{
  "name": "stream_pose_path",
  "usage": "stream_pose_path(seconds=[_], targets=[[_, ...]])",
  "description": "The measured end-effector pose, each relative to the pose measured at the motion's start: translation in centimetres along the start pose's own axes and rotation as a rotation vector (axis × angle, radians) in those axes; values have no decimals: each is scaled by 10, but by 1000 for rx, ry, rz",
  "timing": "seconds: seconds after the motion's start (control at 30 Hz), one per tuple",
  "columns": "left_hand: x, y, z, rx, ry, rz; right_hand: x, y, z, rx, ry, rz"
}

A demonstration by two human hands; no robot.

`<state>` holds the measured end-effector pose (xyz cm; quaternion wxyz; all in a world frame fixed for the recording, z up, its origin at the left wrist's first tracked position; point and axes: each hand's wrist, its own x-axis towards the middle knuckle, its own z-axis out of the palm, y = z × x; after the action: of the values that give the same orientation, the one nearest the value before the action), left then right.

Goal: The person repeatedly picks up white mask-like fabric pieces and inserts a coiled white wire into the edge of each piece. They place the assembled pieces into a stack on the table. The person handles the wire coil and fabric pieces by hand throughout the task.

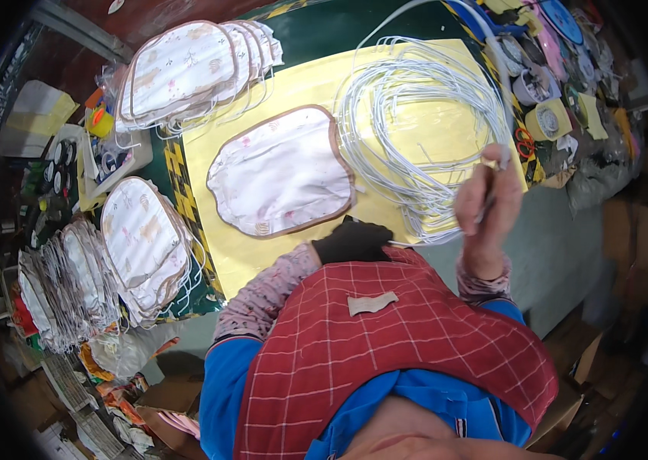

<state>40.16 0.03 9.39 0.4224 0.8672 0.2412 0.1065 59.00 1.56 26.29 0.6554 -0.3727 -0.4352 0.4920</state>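
A white fabric piece (282,172) with a brown bound edge and a faint print lies flat on the yellow sheet (209,245). To its right sits a large loose coil of thin white cord (393,107). My left hand (351,241), in a dark glove, is closed at the sheet's near edge, below the fabric piece. A length of white cord runs rightward from it. My right hand (488,211) is bare and raised at the coil's right side. Its fingers are bent together around white cord near the fingertips; the exact grip is partly hidden.
Stacked matching fabric pieces (186,69) with dangling cords lie at the back left, and another stack (144,245) at the left. A bin of small items (132,157) stands between them. Red scissors (524,142) and tape rolls (547,121) sit at the right.
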Motion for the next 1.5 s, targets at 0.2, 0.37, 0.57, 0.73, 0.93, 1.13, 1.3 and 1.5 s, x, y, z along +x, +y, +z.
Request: stream_pose_path(seconds=[0.2,0.37,0.57,0.73,0.93,1.13,1.3,1.5], targets=[[-41,-111,-13,266,-9,-95,86,52,-68,-173,182,375],[22,-198,-113,545,565,-465,70,62,-67,-407,171,319],[35,-279,-120,713,386,-599,40,52,-57,-507,104,60],[20,-245,-161,181,692,-583,24,35,-67,-268,7,120],[-48,-135,-203,-230,1170,-384,17,11,-80,-147,-96,93],[-109,-51,-193,550,1257,-173,13,13,-93,36,-268,37],[-137,-45,-177,575,1336,-236,10,9,-98,153,-297,42],[-152,7,-177,781,1469,-61,23,8,-110,202,-634,49]])
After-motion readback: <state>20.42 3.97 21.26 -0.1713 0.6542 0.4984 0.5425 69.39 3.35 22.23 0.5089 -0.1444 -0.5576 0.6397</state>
